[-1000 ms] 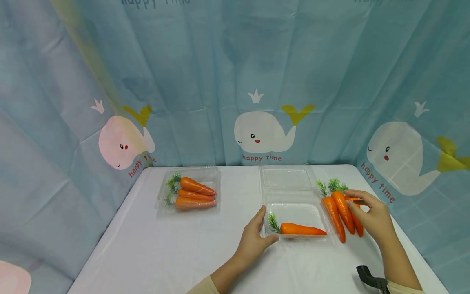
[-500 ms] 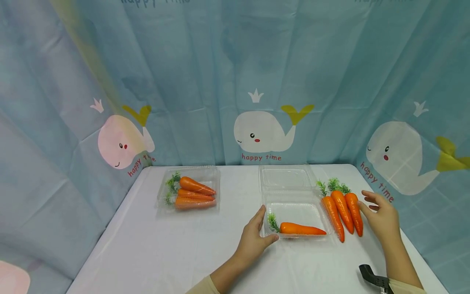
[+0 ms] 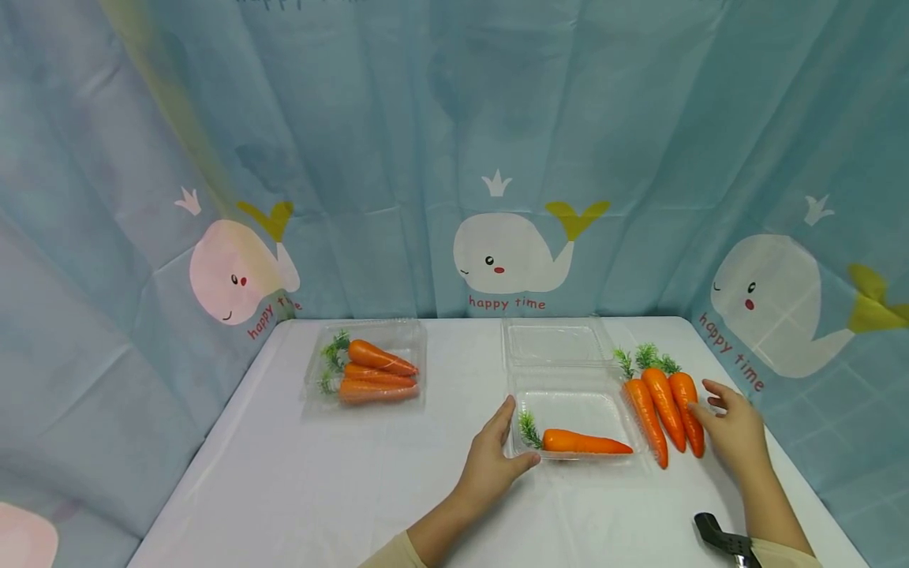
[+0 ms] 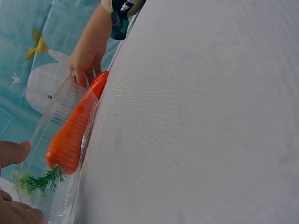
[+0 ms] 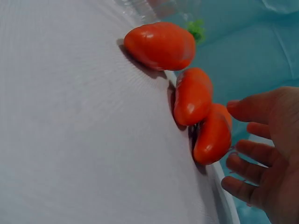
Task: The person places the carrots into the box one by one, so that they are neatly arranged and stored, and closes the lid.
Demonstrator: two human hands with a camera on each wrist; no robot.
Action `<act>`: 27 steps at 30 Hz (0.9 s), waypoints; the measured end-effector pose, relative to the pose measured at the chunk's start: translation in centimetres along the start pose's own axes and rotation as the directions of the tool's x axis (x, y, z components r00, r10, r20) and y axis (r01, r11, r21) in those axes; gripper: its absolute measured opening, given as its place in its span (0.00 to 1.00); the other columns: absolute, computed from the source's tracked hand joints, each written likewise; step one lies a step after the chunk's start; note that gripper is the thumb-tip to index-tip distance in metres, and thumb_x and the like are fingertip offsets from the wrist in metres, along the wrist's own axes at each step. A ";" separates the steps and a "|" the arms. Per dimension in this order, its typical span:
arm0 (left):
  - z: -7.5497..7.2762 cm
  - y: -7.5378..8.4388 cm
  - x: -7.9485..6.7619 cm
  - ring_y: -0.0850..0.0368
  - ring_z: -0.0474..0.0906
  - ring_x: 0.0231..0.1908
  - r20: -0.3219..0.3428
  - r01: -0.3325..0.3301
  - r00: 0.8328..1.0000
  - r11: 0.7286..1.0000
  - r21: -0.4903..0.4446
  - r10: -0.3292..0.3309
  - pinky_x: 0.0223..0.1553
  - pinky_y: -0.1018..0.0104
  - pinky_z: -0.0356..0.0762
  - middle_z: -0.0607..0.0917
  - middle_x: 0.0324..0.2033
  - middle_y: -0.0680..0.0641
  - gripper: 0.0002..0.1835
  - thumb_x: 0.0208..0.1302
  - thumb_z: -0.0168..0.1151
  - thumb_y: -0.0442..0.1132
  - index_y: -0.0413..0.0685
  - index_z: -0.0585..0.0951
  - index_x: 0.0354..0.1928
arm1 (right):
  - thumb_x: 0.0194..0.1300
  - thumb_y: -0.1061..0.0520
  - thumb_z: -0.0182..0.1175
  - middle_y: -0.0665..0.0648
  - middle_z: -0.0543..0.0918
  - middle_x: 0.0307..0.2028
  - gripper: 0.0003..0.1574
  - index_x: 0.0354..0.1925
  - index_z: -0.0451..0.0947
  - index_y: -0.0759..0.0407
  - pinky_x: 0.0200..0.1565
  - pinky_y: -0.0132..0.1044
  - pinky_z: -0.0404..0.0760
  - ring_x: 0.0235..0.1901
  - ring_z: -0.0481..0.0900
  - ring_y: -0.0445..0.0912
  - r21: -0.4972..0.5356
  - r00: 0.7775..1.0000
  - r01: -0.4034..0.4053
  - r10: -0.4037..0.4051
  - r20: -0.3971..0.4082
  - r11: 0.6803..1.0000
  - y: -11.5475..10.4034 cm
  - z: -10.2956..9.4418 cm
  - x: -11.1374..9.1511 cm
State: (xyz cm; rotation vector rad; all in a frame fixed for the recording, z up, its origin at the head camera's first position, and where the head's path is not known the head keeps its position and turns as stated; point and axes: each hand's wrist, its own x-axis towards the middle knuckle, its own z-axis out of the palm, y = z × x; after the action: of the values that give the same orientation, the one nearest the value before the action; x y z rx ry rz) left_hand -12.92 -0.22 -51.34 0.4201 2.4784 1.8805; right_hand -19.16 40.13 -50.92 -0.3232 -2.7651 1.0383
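Observation:
A clear plastic container point(image 3: 575, 406) lies with its lid point(image 3: 554, 345) folded back behind it. Inside, along the front wall, is one orange carrot point(image 3: 585, 442) with a green leafy top. My left hand point(image 3: 490, 461) holds the container's front left corner between thumb and fingers. Beside the container's right wall lie three loose carrots point(image 3: 663, 406), leaf ends away from me. Just right of the rightmost carrot point(image 5: 214, 135) is my right hand point(image 5: 266, 149). Its fingers are spread apart, with the thumb tip right at the carrot and nothing in its grasp.
Another clear container point(image 3: 365, 363), at the back left of the white table point(image 3: 298, 481), has several carrots in it. A whale-print curtain point(image 3: 398, 158) rises at the back and both sides. A black device point(image 3: 723, 538) sits at my right wrist.
My right hand has come off the rightmost carrot, drawn to the right, then moved slightly back toward it. The left hand and the containers have stayed in place.

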 end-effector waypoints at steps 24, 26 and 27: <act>-0.1 0.2 0.0 0.51 0.56 0.77 0.005 -0.003 1.000 1.000 0.007 0.003 0.72 0.60 0.62 0.56 0.79 0.41 0.53 0.57 0.77 0.33 0.39 0.56 0.80 | 0.74 0.44 0.60 0.79 0.73 0.62 0.44 0.72 0.63 0.72 0.49 0.58 0.86 0.57 0.74 0.71 -0.048 0.998 -0.038 0.041 0.052 0.998 0.0 0.7 0.1; -0.1 0.2 0.0 0.51 0.56 0.77 0.005 -0.004 1.000 1.000 0.008 0.004 0.72 0.60 0.62 0.56 0.79 0.41 0.53 0.57 0.77 0.33 0.39 0.56 0.80 | 0.74 0.43 0.60 0.79 0.72 0.63 0.44 0.72 0.63 0.72 0.49 0.58 0.86 0.57 0.74 0.71 -0.054 0.997 -0.056 0.058 0.051 0.997 0.0 0.6 0.1; -0.1 0.2 0.0 0.52 0.56 0.77 0.005 -0.004 1.000 1.000 0.008 0.004 0.72 0.60 0.62 0.56 0.79 0.41 0.53 0.57 0.77 0.33 0.39 0.56 0.80 | 0.74 0.43 0.60 0.79 0.72 0.63 0.44 0.72 0.63 0.72 0.49 0.58 0.86 0.57 0.74 0.71 -0.057 0.997 -0.064 0.067 0.049 0.996 0.0 0.6 0.1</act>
State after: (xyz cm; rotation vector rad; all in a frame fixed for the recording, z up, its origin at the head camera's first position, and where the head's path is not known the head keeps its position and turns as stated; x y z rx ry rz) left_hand -12.85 -0.23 -51.11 0.4300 2.4852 1.8693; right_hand -19.41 39.78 -51.41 -0.4037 -2.8506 1.0001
